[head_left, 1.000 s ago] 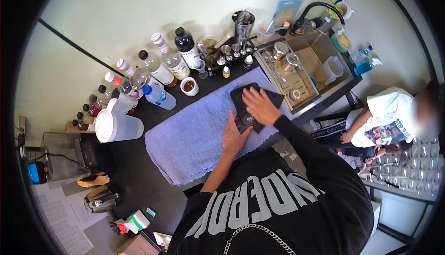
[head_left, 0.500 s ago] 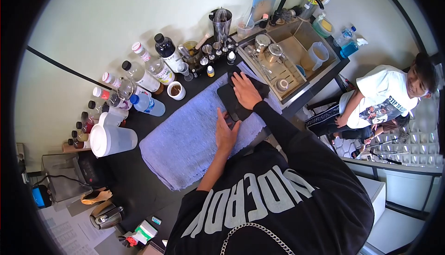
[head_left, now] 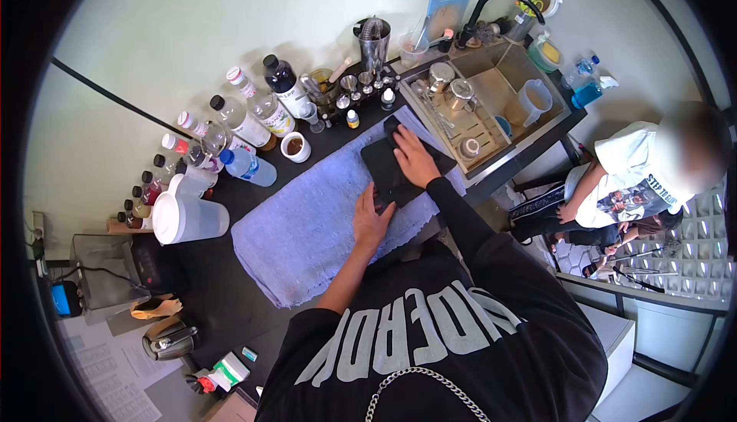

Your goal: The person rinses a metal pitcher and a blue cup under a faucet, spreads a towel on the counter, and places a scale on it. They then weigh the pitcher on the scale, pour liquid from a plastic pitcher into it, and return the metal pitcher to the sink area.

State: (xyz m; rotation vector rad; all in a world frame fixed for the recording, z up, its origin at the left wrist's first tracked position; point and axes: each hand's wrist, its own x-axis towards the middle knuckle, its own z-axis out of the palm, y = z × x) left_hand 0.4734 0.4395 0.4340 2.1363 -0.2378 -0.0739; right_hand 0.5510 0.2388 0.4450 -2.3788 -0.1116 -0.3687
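Observation:
A black cloth (head_left: pixel 384 165) lies on the right part of a blue towel (head_left: pixel 307 219) spread over the dark counter. My right hand (head_left: pixel 416 161) rests on the cloth with its fingers stretched toward the upper corner. At the cloth's lower left edge is my left hand (head_left: pixel 371 221), thumb and fingers apart, touching the edge. Neither hand is closed around anything.
Behind the towel stand syrup bottles (head_left: pixel 238 126), a white cup (head_left: pixel 295 147) and metal jiggers (head_left: pixel 349 84). A plastic pitcher (head_left: pixel 192 219) is left. The sink (head_left: pixel 491 84) holds metal cups and a jug. A person (head_left: pixel 626 173) is at the right.
The black cloth now lies flatter, with its right part spread wider. My right hand has slid slightly over it. The whole view has shifted a little.

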